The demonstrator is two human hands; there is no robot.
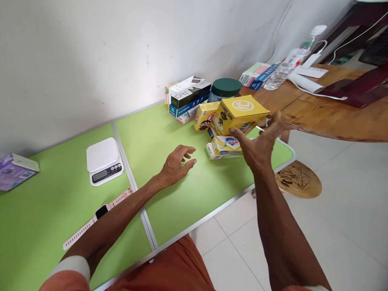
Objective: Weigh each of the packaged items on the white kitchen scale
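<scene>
My right hand point(262, 147) is around the right end of a yellow box point(241, 113) printed "COME ON", thumb on the near side and fingers at the far side. The box is tilted above a pile of smaller packs, including a yellow-and-white soap box point(227, 142); whether it touches them I cannot tell. Just left of it stands a smaller yellow box point(201, 117) with a dark picture. My left hand point(176, 165) hovers over the green table point(188, 194), fingers loosely bent and apart, holding nothing.
At the back are stacked boxes point(189, 93) and a jar with a green lid point(226, 87). Leftward lie a white kitchen scale point(103, 157), a pink-strapped smartwatch point(101, 212) and a purple box point(16, 171). A plastic bottle point(291, 64) stands on the wooden table point(330, 121), above a stool point(300, 180).
</scene>
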